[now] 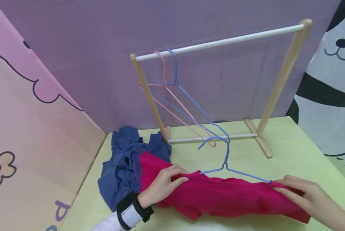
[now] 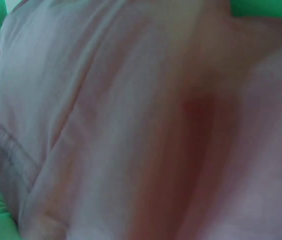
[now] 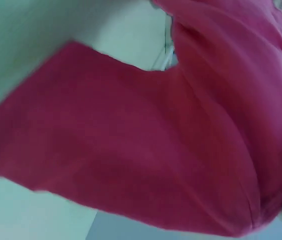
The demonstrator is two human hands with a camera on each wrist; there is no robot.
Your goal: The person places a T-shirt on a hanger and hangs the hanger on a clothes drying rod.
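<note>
A crimson-pink shirt (image 1: 224,195) is held up lengthwise above the front of the table. A blue hanger (image 1: 227,155) sits in its neck opening, hook upward, with both arm ends hidden in the cloth. At the shirt's left side, my left hand (image 1: 165,184) pinches the top edge between thumb and fingers. On the other side, my right hand (image 1: 308,195) pinches the shoulder near the hanger's right end. Close to the camera, shirt cloth (image 2: 56,75) fills most of the left wrist view, partly blurred. In the right wrist view, a short sleeve (image 3: 106,140) hangs loosely.
A wooden clothes rack (image 1: 282,77) with a white rail (image 1: 236,39) stands behind. A pink hanger (image 1: 164,69) and another blue hanger (image 1: 176,67) hang at its left end. Crumpled blue cloth (image 1: 120,173) lies at the left of the pale yellow table (image 1: 299,150).
</note>
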